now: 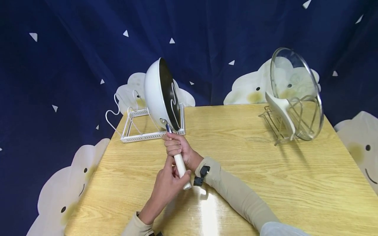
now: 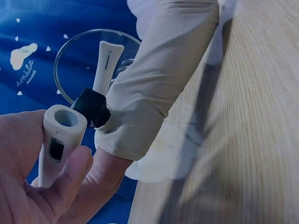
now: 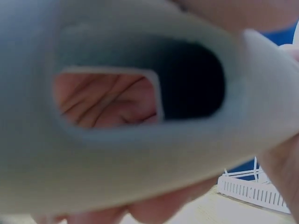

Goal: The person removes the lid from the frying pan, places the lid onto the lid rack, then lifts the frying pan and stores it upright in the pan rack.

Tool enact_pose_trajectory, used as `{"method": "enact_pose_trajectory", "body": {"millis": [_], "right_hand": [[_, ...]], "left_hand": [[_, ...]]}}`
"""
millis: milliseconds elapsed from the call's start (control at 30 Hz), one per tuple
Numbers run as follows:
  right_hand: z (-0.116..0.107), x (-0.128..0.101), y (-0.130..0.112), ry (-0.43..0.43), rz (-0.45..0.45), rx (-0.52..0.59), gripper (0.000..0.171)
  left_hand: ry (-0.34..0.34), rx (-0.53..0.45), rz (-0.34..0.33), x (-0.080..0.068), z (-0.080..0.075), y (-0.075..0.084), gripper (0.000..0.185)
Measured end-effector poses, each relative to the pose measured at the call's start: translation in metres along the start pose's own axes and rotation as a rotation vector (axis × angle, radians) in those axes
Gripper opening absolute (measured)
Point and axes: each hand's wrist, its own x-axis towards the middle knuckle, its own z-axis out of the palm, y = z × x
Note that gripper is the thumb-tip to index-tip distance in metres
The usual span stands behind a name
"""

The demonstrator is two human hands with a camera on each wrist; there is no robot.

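Note:
A white wok (image 1: pixel 152 93) with a dark inside stands tilted on its edge at the white wire rack (image 1: pixel 152 135), one of the rack's wires crossing in front of its opening. My right hand (image 1: pixel 184 149) grips the upper part of its cream handle (image 1: pixel 180 164), close to the metal joint. Lower down, my left hand (image 1: pixel 169 183) holds the handle's end between thumb and fingers. The left wrist view shows the handle's hollow end (image 2: pixel 65 119) against my left palm. Close up in the right wrist view, the handle's slot (image 3: pixel 191 81) fills much of the picture.
On the right of the wooden table (image 1: pixel 236 137), a glass lid (image 1: pixel 317 98) with a metal rim stands upright in a metal wire rack (image 1: pixel 277 131), its white handle (image 1: pixel 282 109) facing left. Behind hangs a dark blue curtain (image 1: pixel 206 39) with cloud shapes.

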Motion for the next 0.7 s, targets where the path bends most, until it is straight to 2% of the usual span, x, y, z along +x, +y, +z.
{"method": "enact_pose_trajectory", "body": {"millis": [367, 600, 700], "right_hand": [[-0.008, -0.002, -0.001, 0.043, -0.028, -0.086, 0.028], [-0.011, -0.002, -0.002, 0.064, -0.024, -0.106, 0.029], [-0.011, -0.002, -0.002, 0.065, -0.025, -0.119, 0.03]], "left_hand": [[-0.016, 0.024, -0.01, -0.002, 0.003, -0.009, 0.04], [-0.023, 0.029, -0.02, -0.002, 0.004, -0.012, 0.052], [-0.015, 0.03, -0.014, -0.002, 0.005, -0.013, 0.052]]}}
